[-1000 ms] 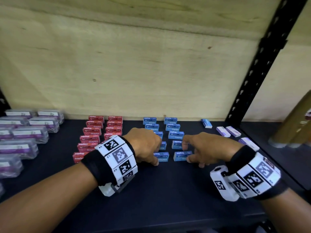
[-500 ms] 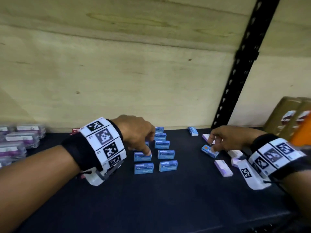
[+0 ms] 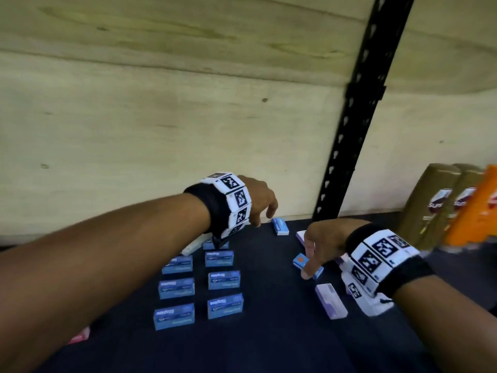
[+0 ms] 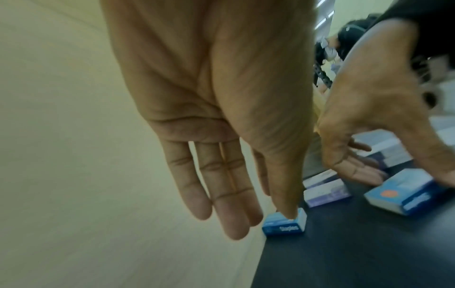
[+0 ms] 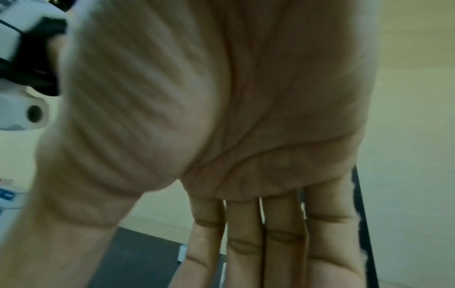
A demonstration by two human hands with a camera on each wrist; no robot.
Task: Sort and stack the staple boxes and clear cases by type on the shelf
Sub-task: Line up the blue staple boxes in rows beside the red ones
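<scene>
Blue staple boxes stand in two columns (image 3: 224, 279) on the dark shelf (image 3: 269, 332). A lone blue box (image 3: 279, 226) lies by the back wall. My left hand (image 3: 265, 215) hangs just over it with straight fingers, its thumb tip at the box top (image 4: 285, 226); I cannot tell whether it touches. My right hand (image 3: 312, 254) is spread over a blue box with an orange dot (image 3: 301, 261), thumb down beside it and fingers straight (image 5: 246, 253), gripping nothing. Pale purple boxes (image 3: 330, 300) lie loose around it.
A black perforated shelf upright (image 3: 349, 117) rises right of the hands. Gold bottles (image 3: 435, 205) and an orange pack (image 3: 478, 211) stand beyond it. The plywood back wall (image 3: 134, 130) closes the shelf. One red box (image 3: 80, 336) shows at the lower left.
The view has swung right. My left hand left the blue columns and reached back toward the lone blue box. My right hand moved right to the loose boxes and spread over the orange-dot one.
</scene>
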